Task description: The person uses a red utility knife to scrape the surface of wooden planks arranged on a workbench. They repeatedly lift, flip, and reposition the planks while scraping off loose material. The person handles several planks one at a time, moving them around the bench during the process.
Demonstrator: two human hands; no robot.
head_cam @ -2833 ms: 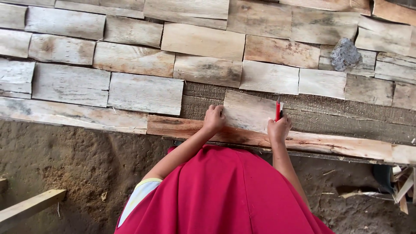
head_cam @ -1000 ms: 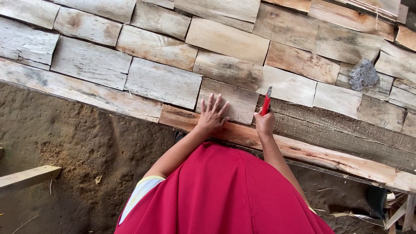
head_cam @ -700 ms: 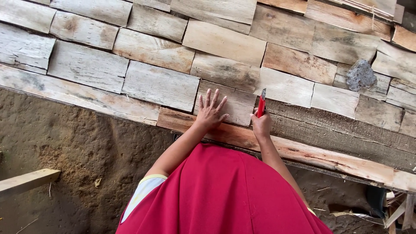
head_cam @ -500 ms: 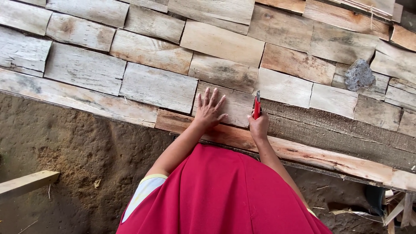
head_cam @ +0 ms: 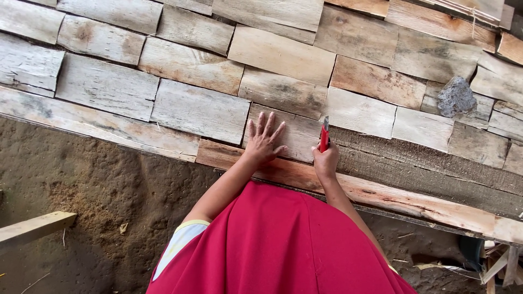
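My left hand [head_cam: 264, 141] lies flat with fingers spread on a pale wooden shingle [head_cam: 297, 135] in the lowest row of overlapping shingles. My right hand [head_cam: 326, 160] grips a red utility knife [head_cam: 324, 136], held upright with its blade at the shingle's right edge. The shingle rests against a reddish wooden batten [head_cam: 376, 196] that runs along the front edge. To the right of the knife, dark bare boards [head_cam: 425, 163] are uncovered.
Rows of weathered shingles [head_cam: 190, 65] cover the surface above and to the left. A grey stone [head_cam: 455, 97] sits on the shingles at the right. Below lies earth floor [head_cam: 98, 190], a wooden beam [head_cam: 32, 228] at left and wood scraps [head_cam: 498, 267] at right.
The shingle has been slid left against its neighbour and my left hand has opened flat on it. My right hand with the knife has moved to the shingle's right edge.
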